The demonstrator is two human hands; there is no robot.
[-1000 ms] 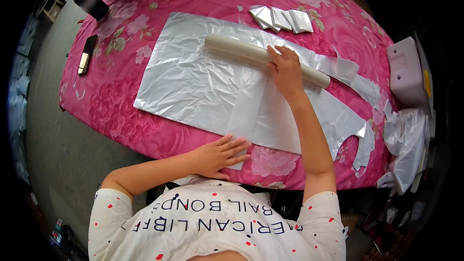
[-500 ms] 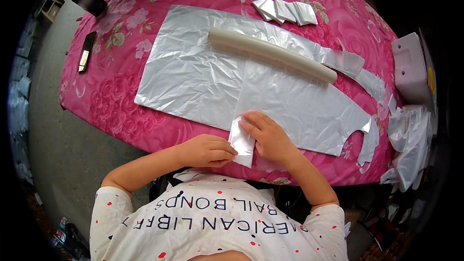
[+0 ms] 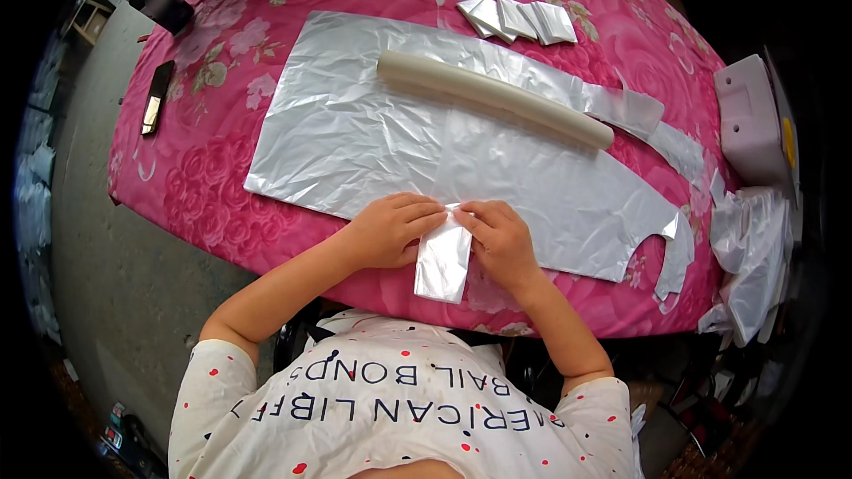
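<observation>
Right at the near edge of the table, both hands are on a folded silvery plastic packet point(image 3: 442, 262), its far end overlapping the edge of a big vest-style plastic bag point(image 3: 328, 124) and its near end over the pink rose-print tablecloth point(image 3: 204, 182). The left hand point(image 3: 395, 229) has its fingertips pinching the packet's far left corner, and the right hand point(image 3: 501, 244) pinches the far right one between thumb and forefinger, so the two sets of fingertips nearly meet. Can't really tell what the tucked-under fingers are doing tbh

The vest bag lies flat and kinda crinkly, handles off to the right, with a long pale roller tube point(image 3: 497, 99) slanting across it, no hand on that. Just past the bag's far edge sits a row of overlapping folded packets point(image 3: 519, 19). Over on the left there's a smartphone point(image 3: 158, 98) and a dark bottle point(image 3: 158, 0). Off to the right, a pale plastic bin point(image 3: 744, 111) and some loose, see-through bags point(image 3: 750, 239) bunched up next to it
</observation>
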